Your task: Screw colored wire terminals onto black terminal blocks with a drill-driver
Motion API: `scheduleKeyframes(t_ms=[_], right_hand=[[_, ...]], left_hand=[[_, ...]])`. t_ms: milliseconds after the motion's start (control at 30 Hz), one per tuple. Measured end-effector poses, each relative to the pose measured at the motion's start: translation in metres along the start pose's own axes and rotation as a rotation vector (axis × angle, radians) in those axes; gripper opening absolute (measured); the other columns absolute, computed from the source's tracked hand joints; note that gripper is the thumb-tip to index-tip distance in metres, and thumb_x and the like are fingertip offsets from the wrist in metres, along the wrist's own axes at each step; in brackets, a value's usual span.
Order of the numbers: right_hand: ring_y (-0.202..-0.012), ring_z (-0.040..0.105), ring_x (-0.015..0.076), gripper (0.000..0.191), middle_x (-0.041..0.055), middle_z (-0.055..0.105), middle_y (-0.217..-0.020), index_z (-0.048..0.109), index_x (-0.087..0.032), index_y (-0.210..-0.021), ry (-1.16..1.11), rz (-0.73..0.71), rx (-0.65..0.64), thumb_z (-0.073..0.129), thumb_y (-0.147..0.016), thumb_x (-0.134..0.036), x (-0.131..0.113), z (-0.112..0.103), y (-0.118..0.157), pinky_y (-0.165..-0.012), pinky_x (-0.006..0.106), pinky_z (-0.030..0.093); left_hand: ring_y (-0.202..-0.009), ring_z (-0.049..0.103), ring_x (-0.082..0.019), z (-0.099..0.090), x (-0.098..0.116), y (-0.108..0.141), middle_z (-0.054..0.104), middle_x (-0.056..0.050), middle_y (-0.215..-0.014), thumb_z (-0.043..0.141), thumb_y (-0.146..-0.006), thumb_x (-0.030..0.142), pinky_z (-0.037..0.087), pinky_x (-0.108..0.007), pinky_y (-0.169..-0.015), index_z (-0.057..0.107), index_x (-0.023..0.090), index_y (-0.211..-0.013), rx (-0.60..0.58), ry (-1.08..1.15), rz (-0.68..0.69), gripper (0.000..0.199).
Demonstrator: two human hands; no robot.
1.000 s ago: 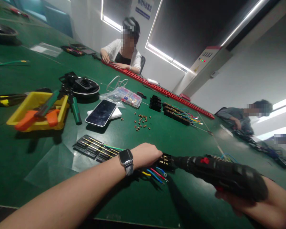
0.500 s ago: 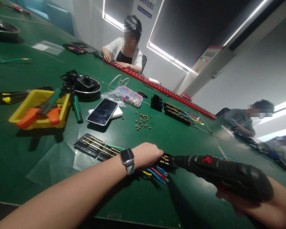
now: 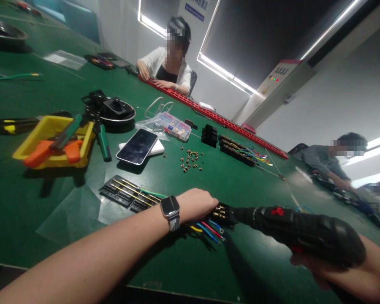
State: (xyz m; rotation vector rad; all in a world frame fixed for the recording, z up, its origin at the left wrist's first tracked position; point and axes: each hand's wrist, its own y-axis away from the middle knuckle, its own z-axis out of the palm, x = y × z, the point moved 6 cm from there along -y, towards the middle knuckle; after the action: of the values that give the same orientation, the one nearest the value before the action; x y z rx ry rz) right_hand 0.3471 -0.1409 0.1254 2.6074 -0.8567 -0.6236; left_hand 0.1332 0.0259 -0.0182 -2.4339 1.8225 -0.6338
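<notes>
In my right hand (image 3: 313,264) is a black cordless drill (image 3: 304,232), its chuck end pointing left at the near end of a black terminal block (image 3: 223,213) with brass contacts. The tip of the drill is too dark to make out. My left hand (image 3: 198,204), a watch on its wrist, is closed on the block, fingers curled and mostly hidden. Blue, red and yellow wires (image 3: 209,232) with ring lugs stick out below it. A black strip with brass rods (image 3: 126,192) extends left under my forearm. Small brass screws (image 3: 191,158) lie scattered beyond my left hand.
A phone (image 3: 137,146) rests on a white box. Farther left, a yellow bin (image 3: 53,143) holds orange-handled and green-handled tools. A parts case (image 3: 174,126) and wired terminal blocks (image 3: 243,152) stand behind the screws. Two people sit across the green table (image 3: 164,270).
The view has shifted slightly. Both hands and the drill keep nearly the same position at the terminal block. The person at the right has moved an arm.
</notes>
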Motion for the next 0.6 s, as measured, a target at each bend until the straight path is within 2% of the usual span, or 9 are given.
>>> scheduleKeyframes(t_ms=[100, 167, 267, 333, 433, 500, 600], right_hand=[[-0.061, 0.074, 0.0365, 0.043, 0.0076, 0.076, -0.064, 0.077, -0.034, -0.081, -0.172, 0.114, -0.153, 0.083, -0.053, -0.066, 0.008, 0.005, -0.004, -0.06, 0.047, 0.064], [-0.061, 0.073, 0.0372, 0.037, 0.0059, 0.071, -0.056, 0.075, -0.036, -0.075, -0.154, 0.09, -0.106, 0.082, -0.054, -0.067, 0.003, 0.0, -0.003, -0.064, 0.049, 0.065], [-0.058, 0.071, 0.0366, 0.03, 0.0052, 0.067, -0.05, 0.071, -0.038, -0.064, -0.003, 0.066, -0.056, 0.081, -0.058, -0.065, -0.012, -0.001, 0.004, -0.064, 0.051, 0.065], [-0.058, 0.071, 0.0366, 0.027, 0.005, 0.067, -0.052, 0.071, -0.038, -0.065, 0.048, 0.051, -0.018, 0.081, -0.059, -0.063, -0.024, 0.002, 0.011, -0.064, 0.051, 0.065], [-0.059, 0.071, 0.0369, 0.022, 0.0048, 0.066, -0.052, 0.072, -0.038, -0.07, 0.003, -0.021, 0.078, 0.078, -0.062, -0.058, -0.043, 0.002, 0.021, -0.062, 0.05, 0.063], [-0.059, 0.07, 0.0363, 0.023, 0.0061, 0.067, -0.055, 0.073, -0.037, -0.072, -0.022, -0.045, 0.072, 0.077, -0.063, -0.058, -0.05, 0.002, 0.023, -0.06, 0.049, 0.062], [-0.06, 0.07, 0.0328, 0.033, 0.0095, 0.077, -0.073, 0.075, -0.032, -0.077, -0.032, -0.084, -0.032, 0.077, -0.065, -0.063, -0.057, -0.002, 0.017, -0.063, 0.047, 0.062]], left_hand=[[-0.071, 0.077, -0.026, 0.0, 0.0, 0.0, 0.075, -0.008, -0.076, 0.06, -0.103, 0.026, 0.053, -0.031, -0.06, 0.073, 0.019, -0.091, 0.006, 0.014, 0.0, 0.019], [-0.07, 0.077, -0.026, -0.001, 0.0, 0.001, 0.075, -0.009, -0.075, 0.06, -0.102, 0.025, 0.053, -0.032, -0.06, 0.073, 0.019, -0.09, 0.007, 0.029, -0.001, 0.018], [-0.069, 0.076, -0.025, -0.001, 0.0, 0.001, 0.075, -0.009, -0.076, 0.061, -0.102, 0.024, 0.054, -0.032, -0.061, 0.073, 0.018, -0.09, 0.006, 0.038, -0.004, 0.017], [-0.069, 0.076, -0.025, -0.001, 0.0, 0.001, 0.076, -0.009, -0.076, 0.061, -0.102, 0.024, 0.055, -0.031, -0.063, 0.073, 0.019, -0.09, 0.006, 0.03, -0.003, 0.017], [-0.069, 0.076, -0.025, 0.0, 0.0, 0.001, 0.075, -0.009, -0.076, 0.061, -0.102, 0.025, 0.055, -0.031, -0.062, 0.073, 0.019, -0.09, 0.005, 0.021, -0.004, 0.017], [-0.069, 0.076, -0.025, 0.0, 0.0, 0.001, 0.075, -0.009, -0.075, 0.06, -0.102, 0.024, 0.054, -0.032, -0.061, 0.073, 0.019, -0.091, -0.001, 0.018, -0.005, 0.018], [-0.07, 0.076, -0.025, 0.0, 0.0, 0.001, 0.075, -0.008, -0.075, 0.059, -0.103, 0.025, 0.055, -0.032, -0.062, 0.072, 0.02, -0.094, -0.009, 0.01, -0.011, 0.017]])
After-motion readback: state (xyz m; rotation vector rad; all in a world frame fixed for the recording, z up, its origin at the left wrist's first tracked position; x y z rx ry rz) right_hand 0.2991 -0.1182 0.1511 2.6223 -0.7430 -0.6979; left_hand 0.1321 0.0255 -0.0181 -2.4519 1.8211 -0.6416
